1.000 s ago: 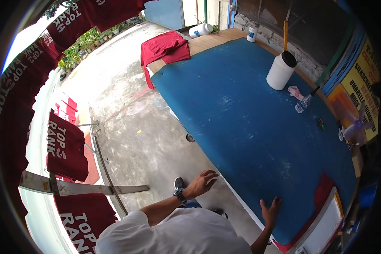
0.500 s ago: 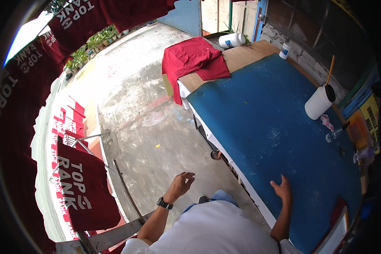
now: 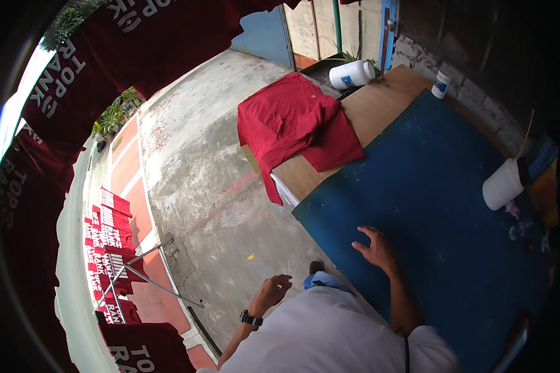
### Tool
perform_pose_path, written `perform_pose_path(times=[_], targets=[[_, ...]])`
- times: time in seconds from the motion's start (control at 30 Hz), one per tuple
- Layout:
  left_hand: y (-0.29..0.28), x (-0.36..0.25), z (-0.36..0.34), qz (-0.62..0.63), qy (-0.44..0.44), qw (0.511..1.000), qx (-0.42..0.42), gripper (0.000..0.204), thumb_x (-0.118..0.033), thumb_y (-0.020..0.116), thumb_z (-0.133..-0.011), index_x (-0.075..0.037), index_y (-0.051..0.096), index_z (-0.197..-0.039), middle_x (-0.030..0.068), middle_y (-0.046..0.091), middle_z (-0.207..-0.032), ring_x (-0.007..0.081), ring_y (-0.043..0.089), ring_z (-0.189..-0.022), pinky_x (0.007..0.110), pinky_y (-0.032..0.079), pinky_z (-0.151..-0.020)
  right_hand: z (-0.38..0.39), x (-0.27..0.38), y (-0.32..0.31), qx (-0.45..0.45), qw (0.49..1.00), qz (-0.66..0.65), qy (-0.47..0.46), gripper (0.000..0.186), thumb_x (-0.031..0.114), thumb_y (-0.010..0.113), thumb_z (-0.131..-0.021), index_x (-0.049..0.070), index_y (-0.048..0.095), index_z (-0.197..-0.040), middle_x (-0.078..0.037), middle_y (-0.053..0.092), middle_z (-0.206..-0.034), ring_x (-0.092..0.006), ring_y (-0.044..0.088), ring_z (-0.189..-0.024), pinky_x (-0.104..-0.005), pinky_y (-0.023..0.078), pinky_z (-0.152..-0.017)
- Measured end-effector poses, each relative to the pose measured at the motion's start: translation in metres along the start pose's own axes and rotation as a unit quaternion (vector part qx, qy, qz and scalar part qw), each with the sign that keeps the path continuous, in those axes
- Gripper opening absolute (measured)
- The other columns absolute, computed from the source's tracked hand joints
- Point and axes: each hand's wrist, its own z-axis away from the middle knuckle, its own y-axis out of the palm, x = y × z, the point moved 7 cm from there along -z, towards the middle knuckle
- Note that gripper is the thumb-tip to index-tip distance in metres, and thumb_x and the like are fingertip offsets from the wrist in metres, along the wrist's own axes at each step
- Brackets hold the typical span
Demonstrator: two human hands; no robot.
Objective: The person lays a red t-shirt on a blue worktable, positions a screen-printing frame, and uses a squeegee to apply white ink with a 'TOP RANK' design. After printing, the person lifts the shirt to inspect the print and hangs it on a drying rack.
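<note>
My right hand (image 3: pixel 377 250) is over the near left part of the blue-topped table (image 3: pixel 417 193), thumb and fingers apart, with nothing in it. My left hand (image 3: pixel 272 294), wearing a dark wristwatch, hangs over the concrete floor left of the table. Its fingers are loosely bent and a little apart, holding nothing that I can see. A dark red shirt (image 3: pixel 289 118) lies bunched on the bare wooden far end of the table, one part draping down over the left edge. Neither hand touches it.
A white jar (image 3: pixel 353 75) lies on its side beyond the shirt. A small white bottle (image 3: pixel 440 85) stands at the table's far right edge. Farther right is a white container (image 3: pixel 503 185) with a stick in it. Printed red shirts (image 3: pixel 115 217) hang along the left, near a metal frame (image 3: pixel 130 264).
I have moved forward, so the red shirt and table's far end are closer. My right hand has moved forward and left over the table. The left hand stays beside the table.
</note>
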Motion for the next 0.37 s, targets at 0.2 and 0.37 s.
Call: perform_pose_path(times=[0.2,0.37], targets=[[-0.058,-0.015,-0.101,-0.013,0.033,0.999,0.016,0.024,-0.011,0.072,-0.102,-0.003,0.078,-0.123,0.0176,0.08,-0.11,0.0314,0.079,-0.095,0.039,0.064,-0.085,-0.063,0.046,-0.057,-0.086,0.983,-0.162,0.02,0.053,0.034,0.084,-0.097,0.001,0.071,-0.136,-0.02,0.077,-0.127,-0.0301,0.076,-0.112,-0.0397,0.058,-0.1],[-0.095,-0.045,-0.191,-0.034,0.099,0.99,0.099,0.026,-0.011,0.073,-0.103,-0.003,0.076,-0.127,0.0181,0.081,-0.114,0.0289,0.08,-0.103,0.039,0.065,-0.09,-0.02,0.146,-0.24,-0.357,0.905,-0.16,-0.165,0.071,0.046,0.089,-0.09,0.0,0.067,-0.14,-0.016,0.077,-0.125,-0.0266,0.073,-0.119,-0.0422,0.056,-0.107]])
